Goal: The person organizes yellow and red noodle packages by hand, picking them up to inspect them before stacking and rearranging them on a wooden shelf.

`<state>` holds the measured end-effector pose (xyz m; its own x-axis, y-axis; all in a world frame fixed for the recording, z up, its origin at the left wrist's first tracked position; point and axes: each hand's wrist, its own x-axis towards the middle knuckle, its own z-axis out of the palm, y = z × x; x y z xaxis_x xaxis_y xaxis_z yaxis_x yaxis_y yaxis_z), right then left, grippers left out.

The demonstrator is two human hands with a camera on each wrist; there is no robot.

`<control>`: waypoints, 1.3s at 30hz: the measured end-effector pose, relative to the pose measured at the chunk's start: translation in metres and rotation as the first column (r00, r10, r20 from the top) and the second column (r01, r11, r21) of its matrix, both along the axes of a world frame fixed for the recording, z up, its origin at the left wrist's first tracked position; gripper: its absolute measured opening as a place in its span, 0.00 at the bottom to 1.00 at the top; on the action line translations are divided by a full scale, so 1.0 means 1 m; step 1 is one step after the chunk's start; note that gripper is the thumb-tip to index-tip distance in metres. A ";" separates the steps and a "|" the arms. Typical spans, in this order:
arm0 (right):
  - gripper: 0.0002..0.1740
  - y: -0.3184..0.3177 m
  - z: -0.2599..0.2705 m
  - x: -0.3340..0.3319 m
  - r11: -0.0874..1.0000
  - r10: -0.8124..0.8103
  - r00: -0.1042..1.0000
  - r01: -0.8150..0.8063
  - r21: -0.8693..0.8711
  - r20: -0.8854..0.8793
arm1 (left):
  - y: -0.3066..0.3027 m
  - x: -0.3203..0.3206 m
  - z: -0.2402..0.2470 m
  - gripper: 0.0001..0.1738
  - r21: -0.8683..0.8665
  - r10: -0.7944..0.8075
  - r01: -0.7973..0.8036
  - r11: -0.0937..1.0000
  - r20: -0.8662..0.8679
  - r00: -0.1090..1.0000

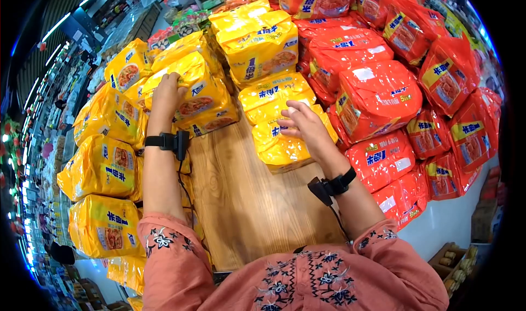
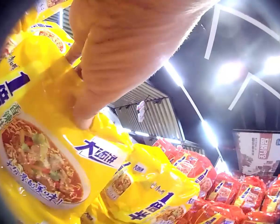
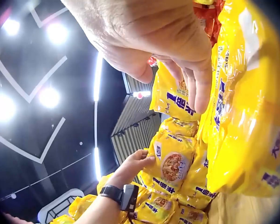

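Observation:
My left hand (image 1: pixel 169 94) grips the top of a yellow multipack of instant noodles (image 1: pixel 198 86) on the left stack. In the left wrist view the thumb presses into its wrapper (image 2: pixel 46 107), with the other fingers partly hidden behind the thumb side. My right hand (image 1: pixel 308 127) hovers over a yellow noodle pack (image 1: pixel 279 149) in the middle row, fingers loosely bent and holding nothing. In the right wrist view those fingers hang beside the large yellow pack (image 3: pixel 247 121).
Yellow packs (image 1: pixel 107 168) line the left side, and a taller yellow stack (image 1: pixel 257 42) stands at the back. Red noodle packs (image 1: pixel 381 94) are piled high on the right. A wooden tabletop (image 1: pixel 235 201) lies between the arms. Cables run from both wrist cameras.

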<state>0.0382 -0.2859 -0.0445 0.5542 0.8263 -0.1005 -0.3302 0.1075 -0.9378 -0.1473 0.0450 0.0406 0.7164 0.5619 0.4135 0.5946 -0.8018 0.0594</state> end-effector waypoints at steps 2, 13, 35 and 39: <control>0.32 -0.005 0.002 -0.003 1.000 -0.012 1.000 0.012 0.003 -0.016 | -0.003 -0.001 -0.005 0.14 0.090 -0.007 0.005 0.996 0.016 1.000; 0.32 -0.028 0.002 -0.024 0.997 0.072 0.997 -0.072 -0.037 0.012 | -0.050 -0.022 0.001 0.08 0.377 -0.172 0.075 0.923 0.231 0.958; 0.26 -0.104 -0.090 -0.106 0.814 0.492 0.870 -0.476 -0.331 -0.040 | -0.305 -0.145 -0.074 0.07 -0.120 -0.229 0.243 0.963 0.115 0.967; 0.25 -0.112 -0.112 -0.107 0.813 0.490 0.871 -0.470 -0.343 -0.032 | -0.341 -0.137 -0.097 0.07 -0.163 -0.298 0.313 0.936 0.112 0.948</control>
